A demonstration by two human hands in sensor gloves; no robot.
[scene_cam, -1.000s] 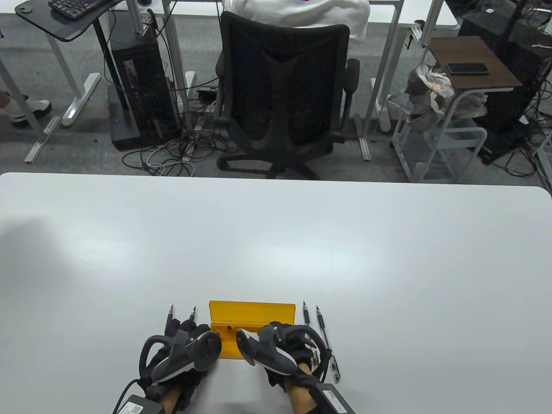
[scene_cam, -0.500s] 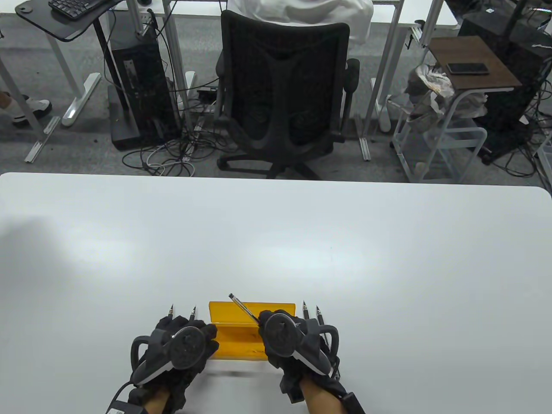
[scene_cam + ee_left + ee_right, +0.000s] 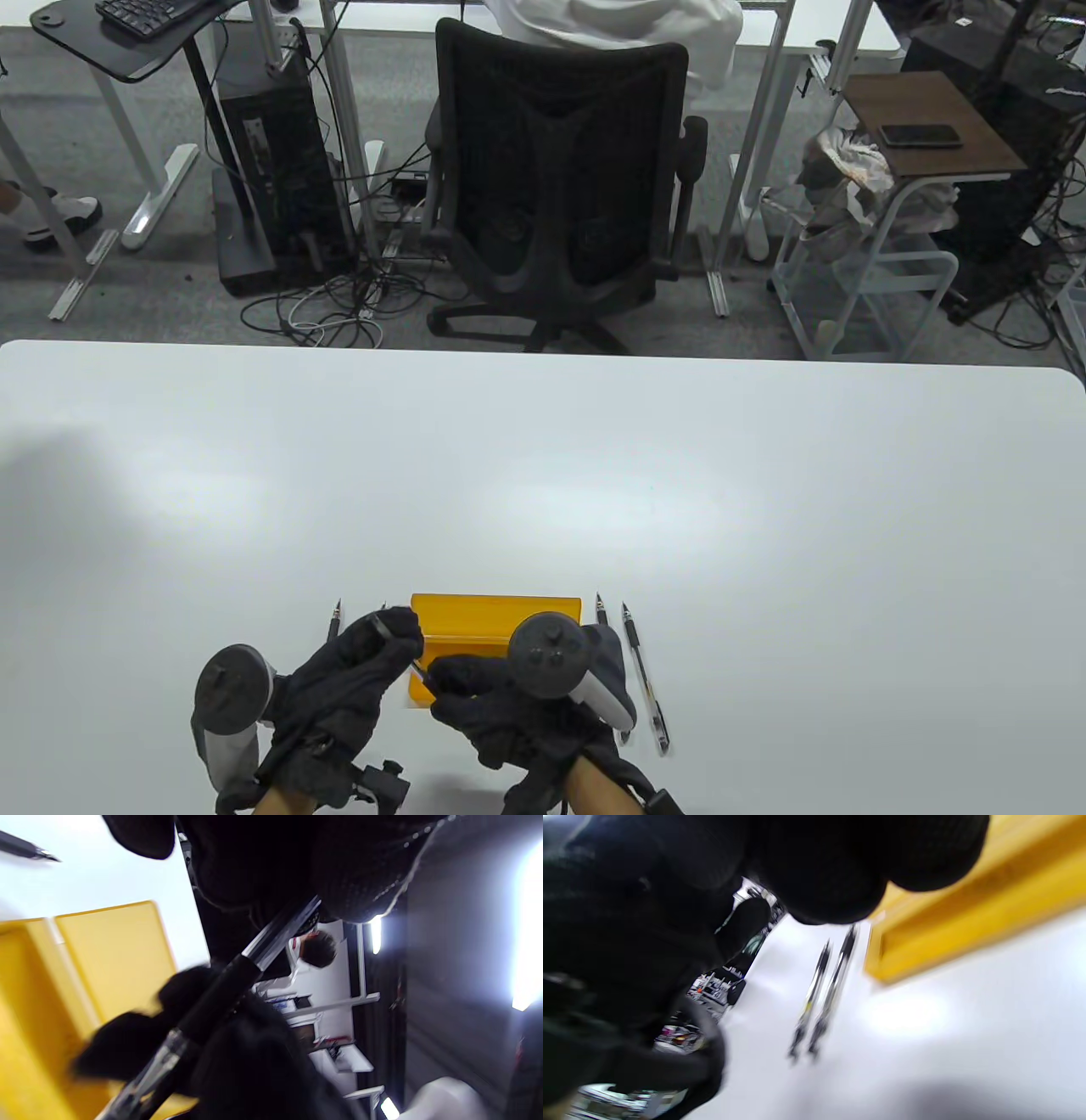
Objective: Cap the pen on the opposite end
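A pen (image 3: 415, 671) with a clear barrel and a black section is held low over the near left corner of the yellow pen box (image 3: 496, 626). My left hand (image 3: 395, 633) grips its far end. My right hand (image 3: 439, 679) pinches its near end. In the left wrist view the pen (image 3: 220, 988) runs diagonally, with my left fingers (image 3: 254, 866) above and the right hand's fingers (image 3: 237, 1056) below. I cannot tell whether the right fingers are on a cap or on the barrel. The right wrist view is blurred and does not show the held pen.
One pen (image 3: 336, 621) lies left of the box, tip pointing away; a second one beside it is mostly hidden by my left hand. Two pens (image 3: 643, 675) lie right of the box and show in the right wrist view (image 3: 821, 993). The white table (image 3: 543, 475) stretches beyond.
The right hand lifted a pen from the box, then lowered it toward the left. The left hand turned over and took hold of the pen's far end.
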